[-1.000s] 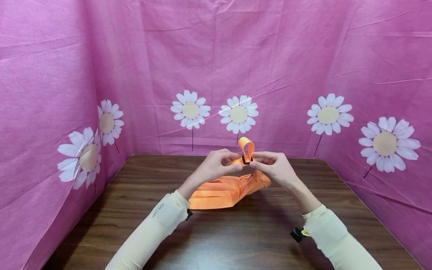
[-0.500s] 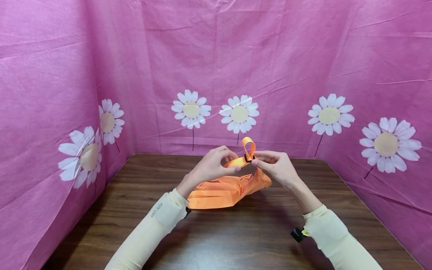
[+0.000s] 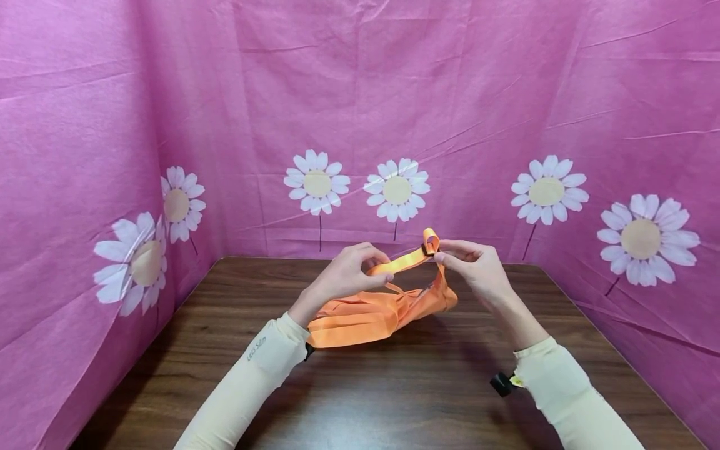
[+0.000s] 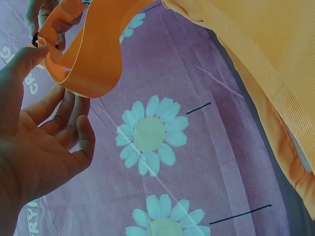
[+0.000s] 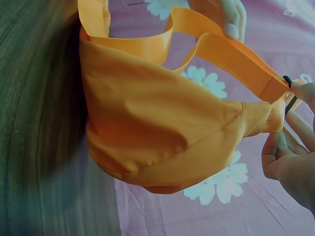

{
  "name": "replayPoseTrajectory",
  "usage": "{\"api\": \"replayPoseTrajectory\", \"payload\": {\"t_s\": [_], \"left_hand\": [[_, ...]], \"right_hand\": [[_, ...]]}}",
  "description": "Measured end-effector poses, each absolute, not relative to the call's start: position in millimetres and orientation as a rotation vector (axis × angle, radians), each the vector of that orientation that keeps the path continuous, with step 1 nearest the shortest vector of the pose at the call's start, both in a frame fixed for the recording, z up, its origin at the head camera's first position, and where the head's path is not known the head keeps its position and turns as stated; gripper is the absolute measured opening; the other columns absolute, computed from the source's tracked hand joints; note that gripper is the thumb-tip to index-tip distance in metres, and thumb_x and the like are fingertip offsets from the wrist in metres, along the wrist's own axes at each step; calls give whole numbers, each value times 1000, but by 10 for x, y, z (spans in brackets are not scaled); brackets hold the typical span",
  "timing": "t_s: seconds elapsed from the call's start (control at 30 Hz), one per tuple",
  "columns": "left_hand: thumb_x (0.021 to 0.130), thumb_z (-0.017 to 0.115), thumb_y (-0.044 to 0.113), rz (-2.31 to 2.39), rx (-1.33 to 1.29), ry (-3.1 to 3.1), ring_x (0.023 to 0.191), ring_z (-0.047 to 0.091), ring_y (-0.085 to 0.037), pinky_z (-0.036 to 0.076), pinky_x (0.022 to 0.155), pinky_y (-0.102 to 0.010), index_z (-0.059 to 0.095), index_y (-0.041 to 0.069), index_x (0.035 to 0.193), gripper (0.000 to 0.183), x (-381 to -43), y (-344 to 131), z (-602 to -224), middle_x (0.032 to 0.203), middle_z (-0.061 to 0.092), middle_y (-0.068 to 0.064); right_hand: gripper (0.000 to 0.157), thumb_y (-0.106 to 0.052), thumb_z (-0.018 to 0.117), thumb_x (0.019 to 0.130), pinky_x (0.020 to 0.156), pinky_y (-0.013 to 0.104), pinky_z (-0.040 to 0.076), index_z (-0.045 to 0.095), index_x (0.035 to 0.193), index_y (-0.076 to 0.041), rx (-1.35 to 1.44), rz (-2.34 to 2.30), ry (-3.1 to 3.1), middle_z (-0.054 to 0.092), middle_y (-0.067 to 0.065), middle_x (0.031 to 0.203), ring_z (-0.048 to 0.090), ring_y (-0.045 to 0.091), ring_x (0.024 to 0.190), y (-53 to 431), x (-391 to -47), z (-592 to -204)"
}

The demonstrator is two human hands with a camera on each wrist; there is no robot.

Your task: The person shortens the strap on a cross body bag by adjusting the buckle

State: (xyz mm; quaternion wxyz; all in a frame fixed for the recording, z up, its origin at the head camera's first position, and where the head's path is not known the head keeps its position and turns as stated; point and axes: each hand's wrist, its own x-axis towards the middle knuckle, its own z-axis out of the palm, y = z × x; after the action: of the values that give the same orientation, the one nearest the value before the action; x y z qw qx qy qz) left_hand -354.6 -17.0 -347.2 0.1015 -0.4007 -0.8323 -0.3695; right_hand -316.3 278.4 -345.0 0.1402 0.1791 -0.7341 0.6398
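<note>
An orange fabric waist bag lies on the table, its right end lifted toward my right hand. That hand pinches the strap at a black slider buckle, where a small strap loop stands up. My left hand pinches the flat orange strap between thumb and fingers, and the length between both hands is nearly straight. In the left wrist view a wide strap fold hangs beside the left fingers. The right wrist view shows the bag body tapering to the strap end at the right fingers.
The dark wood-grain table fills the lower part of the head view. Pink cloth printed with white daisies hangs behind and on both sides. Black wrist-worn devices sit under the pale sleeves.
My right hand has moved right and slightly up with the buckle, while the left hand has shifted a little left. More strap shows between the hands, and the loop above the buckle is smaller.
</note>
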Motion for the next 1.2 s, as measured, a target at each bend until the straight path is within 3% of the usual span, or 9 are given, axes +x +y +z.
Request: {"api": "replayPoseTrajectory", "payload": {"t_s": [0.23, 0.57, 0.77, 0.9, 1.03, 1.2], "left_hand": [[88, 82, 27, -1148, -1195, -2413, 84, 61, -11, 53, 72, -31, 75, 16, 107, 23, -3571, -254, -3441, 94, 63, 7], [92, 79, 27, -1067, -1227, -2379, 82, 60, -13, 53, 74, -36, 77, 15, 108, 21, -3655, -440, -3390, 94, 65, 8], [91, 79, 30, -1105, -1279, -2453, 90, 62, -12, 53, 82, -37, 70, 12, 119, 35, -3671, -441, -3438, 102, 66, 5], [91, 78, 39, -1107, -1328, -2525, 103, 61, -16, 50, 89, -38, 61, 13, 134, 53, -3637, -386, -3457, 114, 64, 3], [92, 75, 46, -1108, -1310, -2501, 110, 58, -18, 48, 93, -39, 57, 17, 141, 60, -3577, -294, -3436, 121, 62, 4], [93, 75, 43, -1141, -1318, -2390, 111, 57, -16, 47, 98, -40, 56, 15, 142, 59, -3498, -158, -3425, 121, 62, -2]], "right_hand": [[38, -13, 81, 90, 86, 26, 54, 71, 123, 3, 515, 1842, -2065, 75, 9, 110, 69, 13, 101, 2882, -3188, -3409], [38, -1, 75, 92, 83, 22, 53, 64, 124, 15, 611, 2042, -1877, 74, 12, 111, 64, 12, 102, 2941, -3232, -3400], [37, 3, 74, 91, 86, 28, 55, 63, 125, 15, 630, 2064, -1881, 74, 13, 110, 68, 15, 103, 2939, -3214, -3399], [39, 3, 75, 91, 89, 30, 55, 64, 127, 12, 645, 2062, -1931, 73, 17, 109, 71, 18, 101, 2916, -3157, -3366], [42, -10, 81, 89, 88, 30, 55, 69, 128, 1, 620, 1907, -2096, 73, 18, 110, 71, 21, 101, 2842, -3102, -3346], [43, -24, 85, 87, 68, 29, 57, 73, 126, -11, 596, 1713, -2247, 74, 15, 105, 71, 21, 88, 2734, -3054, -3362]]}}
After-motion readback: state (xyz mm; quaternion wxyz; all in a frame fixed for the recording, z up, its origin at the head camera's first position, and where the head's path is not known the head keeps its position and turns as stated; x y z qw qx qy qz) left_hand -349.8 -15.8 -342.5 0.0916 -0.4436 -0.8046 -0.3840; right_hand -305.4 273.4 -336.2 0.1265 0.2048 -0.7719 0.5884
